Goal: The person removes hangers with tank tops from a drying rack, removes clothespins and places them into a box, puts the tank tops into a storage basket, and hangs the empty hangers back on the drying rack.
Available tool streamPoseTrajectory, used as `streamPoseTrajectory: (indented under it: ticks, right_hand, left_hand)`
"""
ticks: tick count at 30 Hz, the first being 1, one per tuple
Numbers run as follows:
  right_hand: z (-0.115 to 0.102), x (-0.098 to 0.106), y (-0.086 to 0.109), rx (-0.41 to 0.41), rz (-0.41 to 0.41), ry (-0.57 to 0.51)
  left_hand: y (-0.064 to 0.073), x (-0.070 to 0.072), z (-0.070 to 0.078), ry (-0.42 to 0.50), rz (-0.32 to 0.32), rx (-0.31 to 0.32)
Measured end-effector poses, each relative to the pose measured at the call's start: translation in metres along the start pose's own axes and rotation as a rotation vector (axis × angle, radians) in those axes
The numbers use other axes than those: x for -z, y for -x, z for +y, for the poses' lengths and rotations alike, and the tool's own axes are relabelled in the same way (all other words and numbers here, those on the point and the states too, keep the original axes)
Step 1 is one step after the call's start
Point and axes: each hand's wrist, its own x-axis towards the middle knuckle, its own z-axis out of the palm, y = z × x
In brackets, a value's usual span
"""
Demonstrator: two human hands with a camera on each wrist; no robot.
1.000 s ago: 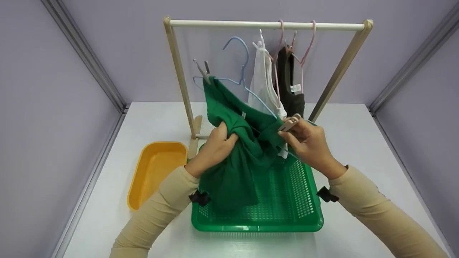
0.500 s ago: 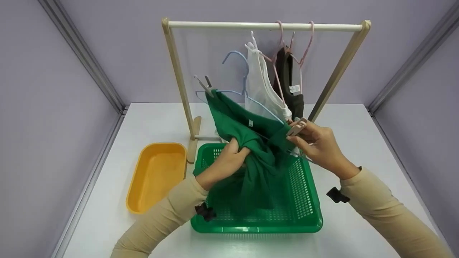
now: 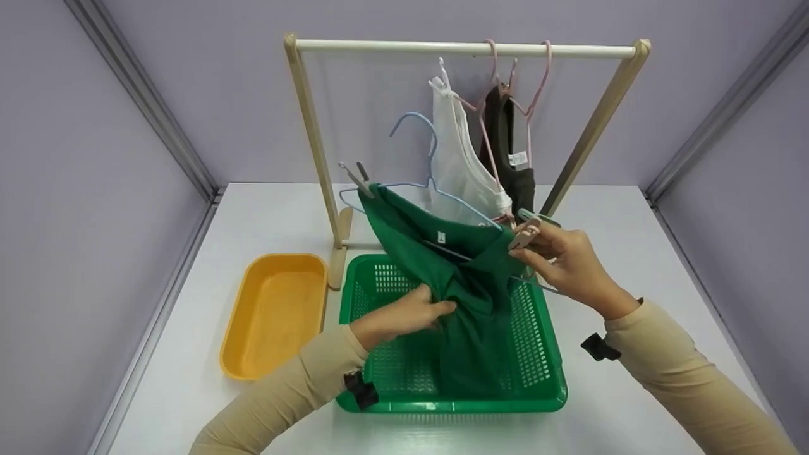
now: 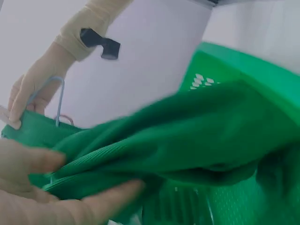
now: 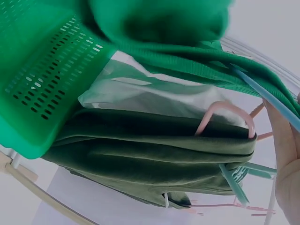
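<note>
A green garment with a ribbed edge and a small white label hangs slanted from a blue hanger. One clothespin grips its left corner; a beige clothespin sits at the right corner. My right hand pinches that pinned corner, thumb in front and fingers behind, beside the hanger's end. My left hand is lower, at the garment's folds. In the left wrist view its blurred fingers and thumb are spread, with loose cloth between them.
A perforated green basket stands beneath the garment. Left of it is a yellow tray. Behind, a wooden rack carries a dark garment on a pink hanger; a white garment hangs beside it.
The blue hanger and green garment have come down, away from the rack's bar. My left hand has slid down and right along the cloth and its fingers have loosened; my right hand moved slightly right and down.
</note>
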Motion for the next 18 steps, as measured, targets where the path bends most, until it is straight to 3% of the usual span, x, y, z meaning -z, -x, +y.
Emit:
streamPoseTrajectory:
  ticks: [4,6,10,18]
  right_hand:
    - [0.001,-0.002,0.002,0.015,-0.005,0.008]
    - [0.003,-0.003,0.004,0.025,-0.007,0.000]
    - [0.004,-0.004,0.008,0.026,-0.026,-0.009]
    - [0.006,-0.004,0.017,-0.015,-0.060,-0.045]
  left_hand:
    - [0.007,0.008,-0.001,-0.309,-0.045,0.061]
    - [0.011,0.011,-0.001,-0.371,-0.074,0.064]
    - [0.017,0.017,0.001,-0.344,-0.075,0.024]
    - [0.021,0.030,-0.002,-0.245,0.057,-0.008]
